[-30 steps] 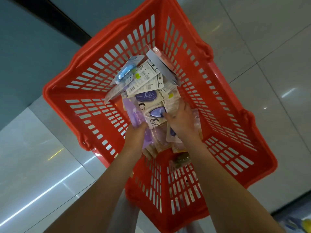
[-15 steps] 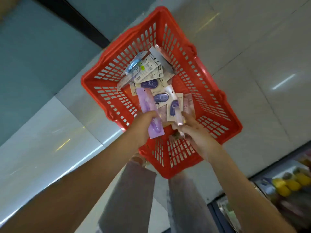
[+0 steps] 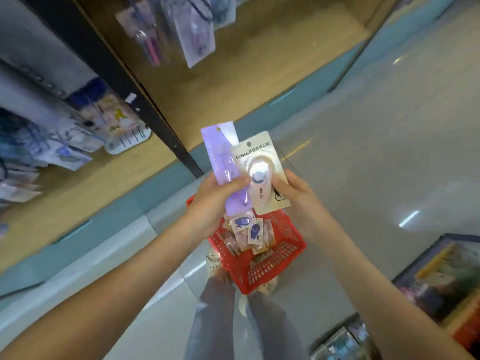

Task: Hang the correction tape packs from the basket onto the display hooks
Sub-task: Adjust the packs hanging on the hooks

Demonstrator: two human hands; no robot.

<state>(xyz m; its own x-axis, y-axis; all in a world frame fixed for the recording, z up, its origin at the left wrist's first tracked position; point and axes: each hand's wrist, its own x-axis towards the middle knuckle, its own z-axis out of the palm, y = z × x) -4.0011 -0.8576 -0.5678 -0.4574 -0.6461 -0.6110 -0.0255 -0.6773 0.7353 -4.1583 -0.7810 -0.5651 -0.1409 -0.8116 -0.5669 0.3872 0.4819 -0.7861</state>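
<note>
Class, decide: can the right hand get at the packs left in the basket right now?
Probably not yet: the right hand grips a cream pack. The basket packs lie uncovered, though, below it.

head-worn wide-angle view, looking steeply down, hands close

The pale, glossy tiled floor (image 3: 376, 141) below you carries a red basket (image 3: 259, 274) holding loose packs (image 3: 249, 229). Left of the basket stands a teal-based shelf unit (image 3: 78, 229); to its right, another display (image 3: 441, 276).

glossy plastic pack (image 3: 262, 172), red plastic basket (image 3: 272, 266), glossy floor (image 3: 376, 141)
</note>
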